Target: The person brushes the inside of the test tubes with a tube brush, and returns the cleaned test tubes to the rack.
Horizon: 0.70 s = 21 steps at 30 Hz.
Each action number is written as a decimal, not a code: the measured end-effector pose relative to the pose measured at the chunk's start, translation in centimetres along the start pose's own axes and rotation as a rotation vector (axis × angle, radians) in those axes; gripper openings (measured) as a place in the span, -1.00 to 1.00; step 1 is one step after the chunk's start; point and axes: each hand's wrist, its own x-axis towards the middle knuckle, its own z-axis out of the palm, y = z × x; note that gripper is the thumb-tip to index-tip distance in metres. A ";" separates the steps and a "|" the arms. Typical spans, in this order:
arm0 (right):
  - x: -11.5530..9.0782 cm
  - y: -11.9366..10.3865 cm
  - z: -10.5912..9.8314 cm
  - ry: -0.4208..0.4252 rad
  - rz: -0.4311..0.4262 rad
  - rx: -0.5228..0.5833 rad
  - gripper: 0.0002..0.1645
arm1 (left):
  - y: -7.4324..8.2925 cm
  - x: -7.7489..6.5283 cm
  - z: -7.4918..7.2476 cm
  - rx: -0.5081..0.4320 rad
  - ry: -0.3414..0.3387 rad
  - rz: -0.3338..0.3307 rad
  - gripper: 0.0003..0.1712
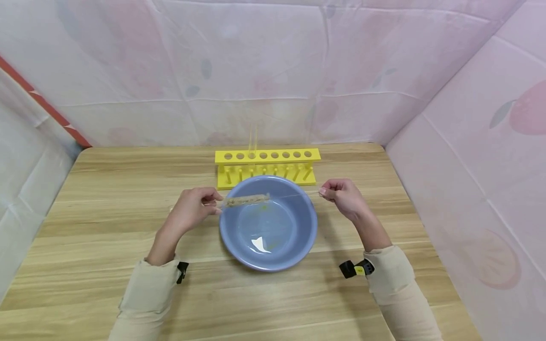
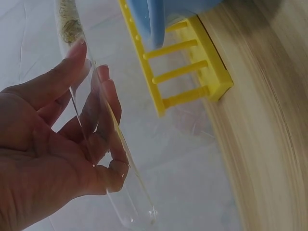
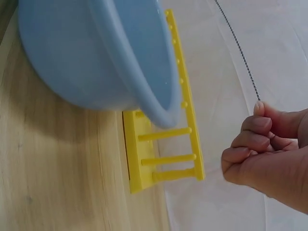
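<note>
My left hand holds a clear glass test tube between thumb and fingers, its rounded end below the palm in the left wrist view. Pale bristles of a test tube brush appear to sit inside the tube, toward its mouth. From the brush a thin twisted wire handle runs across to my right hand, which pinches its end between thumb and index finger. Both tube and brush lie level above the blue basin, which holds some water with small yellowish patches.
Behind the basin stands a yellow test tube rack with a row of holes and pegs. Another clear test tube stands upright in it. Patterned cloth hangs behind the wooden table.
</note>
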 end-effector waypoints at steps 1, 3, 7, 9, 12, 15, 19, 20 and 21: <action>0.0 0.1 0.0 0.009 -0.020 -0.036 -0.82 | 0.0 0.0 -0.1 -0.008 -0.003 -0.001 -0.80; -0.1 0.3 -0.2 0.027 -0.069 -0.104 -0.82 | -0.2 -0.1 -0.2 -0.024 -0.010 -0.001 -0.81; -0.1 0.6 -0.3 0.058 -0.154 -0.149 -0.83 | -0.5 -0.2 -0.5 -0.059 -0.030 0.007 -0.83; -0.1 0.7 -0.4 0.067 -0.178 -0.146 -0.84 | -0.6 -0.3 -0.6 -0.072 -0.040 0.015 -0.84; 0.0 0.8 -0.5 0.062 -0.180 -0.147 -0.84 | -0.7 -0.4 -0.8 -0.079 -0.051 0.022 -0.83; -0.1 0.6 -0.5 0.035 -0.102 -0.113 -0.82 | -0.8 -0.5 -0.7 -0.063 -0.044 0.017 -0.83; -0.2 0.2 -0.5 -0.017 0.031 0.036 -0.78 | -0.7 -0.5 -0.4 -0.016 0.001 0.010 -0.83; -0.1 0.2 -0.5 -0.026 0.053 0.077 -0.75 | -0.7 -0.5 -0.3 -0.007 0.012 0.011 -0.82; -0.1 0.3 -0.5 -0.034 0.066 0.109 -0.74 | -0.6 -0.6 -0.3 0.002 0.022 0.013 -0.82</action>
